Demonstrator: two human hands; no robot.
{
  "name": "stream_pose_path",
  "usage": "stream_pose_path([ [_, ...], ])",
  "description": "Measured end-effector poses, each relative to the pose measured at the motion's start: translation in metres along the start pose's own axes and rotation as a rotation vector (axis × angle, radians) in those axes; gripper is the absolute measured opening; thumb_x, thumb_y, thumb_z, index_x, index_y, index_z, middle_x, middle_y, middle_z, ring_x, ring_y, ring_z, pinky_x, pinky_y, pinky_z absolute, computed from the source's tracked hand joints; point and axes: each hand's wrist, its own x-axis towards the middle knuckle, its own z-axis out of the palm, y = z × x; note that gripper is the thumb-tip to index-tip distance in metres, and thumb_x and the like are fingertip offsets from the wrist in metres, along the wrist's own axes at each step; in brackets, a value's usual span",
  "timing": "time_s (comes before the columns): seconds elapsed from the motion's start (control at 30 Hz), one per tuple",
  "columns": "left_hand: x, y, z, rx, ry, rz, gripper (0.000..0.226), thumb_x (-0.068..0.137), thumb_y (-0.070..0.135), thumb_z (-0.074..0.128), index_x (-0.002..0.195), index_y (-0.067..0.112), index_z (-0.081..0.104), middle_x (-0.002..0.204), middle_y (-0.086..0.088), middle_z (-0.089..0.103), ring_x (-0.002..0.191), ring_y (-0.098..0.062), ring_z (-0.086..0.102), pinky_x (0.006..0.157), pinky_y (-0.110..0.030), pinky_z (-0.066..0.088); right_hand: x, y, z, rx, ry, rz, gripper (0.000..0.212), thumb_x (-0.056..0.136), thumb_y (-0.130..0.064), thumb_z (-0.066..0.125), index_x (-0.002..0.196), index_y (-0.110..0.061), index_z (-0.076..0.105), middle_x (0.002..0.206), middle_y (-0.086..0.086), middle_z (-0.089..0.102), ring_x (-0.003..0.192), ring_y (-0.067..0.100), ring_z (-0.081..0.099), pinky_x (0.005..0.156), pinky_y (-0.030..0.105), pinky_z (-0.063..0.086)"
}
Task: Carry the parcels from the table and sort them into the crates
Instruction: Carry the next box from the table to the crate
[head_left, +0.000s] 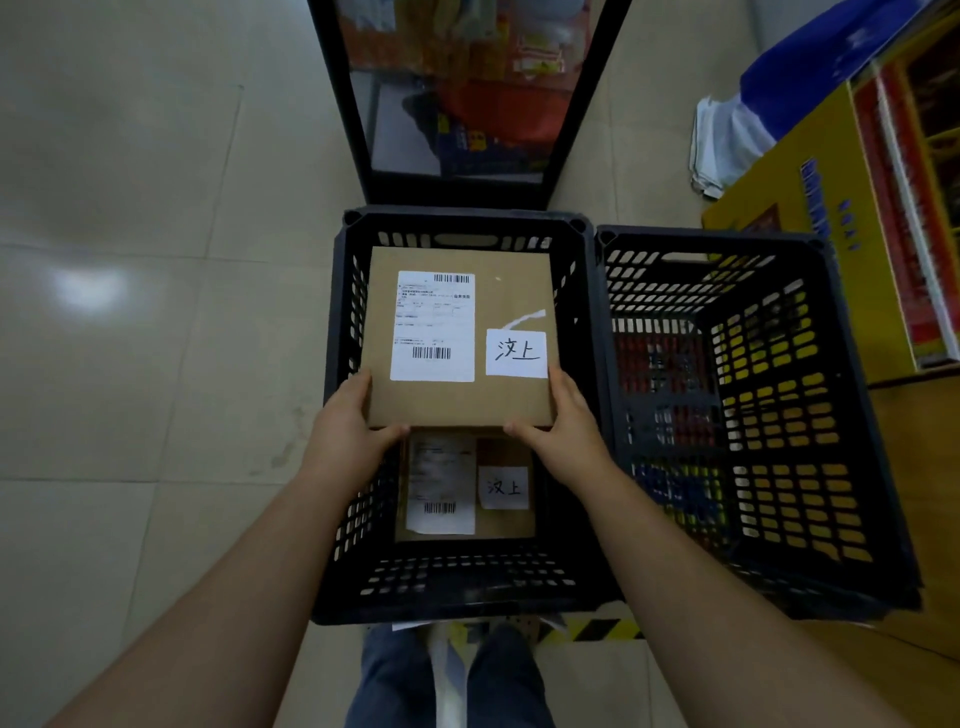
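Looking down from head height, the view shows two bare forearms reaching forward over a black slotted plastic crate (343, 332) on a pale tiled floor (130, 260). Both hands hold a flat brown cardboard parcel (498, 291) level above the crate's opening. The left hand (348, 421) grips the near left corner, fingers curled under the box and thumb along its near edge. The right hand (563, 421) grips the near right corner the same way.

On top of the held parcel sits a white printed shipping label (432, 326) with a barcode at its upper right and another near its bottom; the small print is too fine to read. Beside it, at the right, a white slip (517, 353) carries two handwritten Chinese characters, 汶上.

Down inside the same crate lies a second brown parcel (501, 452), partly hidden under the held one. It bears a similar label with a barcode and a slip with the same two handwritten characters.

A second black crate (810, 415) stands touching the first on its right; coloured shapes show through its slots. Beyond it sits a yellow carton (810, 156) with blue print that cannot be read.
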Motion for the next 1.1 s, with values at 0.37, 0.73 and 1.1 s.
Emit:
stream_pose_path([
  [0.37,0.037,-0.012,0.020,0.049,0.080,0.047,0.071,0.076,0.018,0.079,0.139,0.019,0.046,0.128,0.000,0.053,0.116,-0.015,0.049,0.096,-0.026,0.038,0.037,0.010,0.006,-0.007,0.071,-0.001,0.096,0.084,-0.024,0.077,0.157,-0.032,0.016,0.159,-0.002,0.023,0.140,0.015,0.030,0.106,0.023,0.026],
  [0.73,0.037,-0.013,0.028,0.091,0.037,0.013,0.090,0.081,0.036,0.075,0.153,0.022,0.022,0.156,-0.003,0.025,0.142,-0.021,0.026,0.117,-0.041,0.027,0.040,0.014,0.003,-0.030,0.058,-0.038,0.095,0.086,-0.033,0.075,0.157,-0.036,0.012,0.159,-0.006,0.018,0.140,0.013,0.028,0.110,0.024,0.025],
  [1.1,0.037,-0.008,0.042,0.115,0.072,-0.048,0.089,0.088,0.038,0.068,0.155,0.021,0.012,0.162,-0.005,0.007,0.149,-0.021,0.004,0.120,-0.040,0.014,0.039,0.015,0.013,-0.074,0.086,0.001,0.092,0.088,-0.038,0.073,0.158,-0.029,0.014,0.162,-0.006,0.011,0.145,0.015,0.022,0.108,0.021,0.022],
])
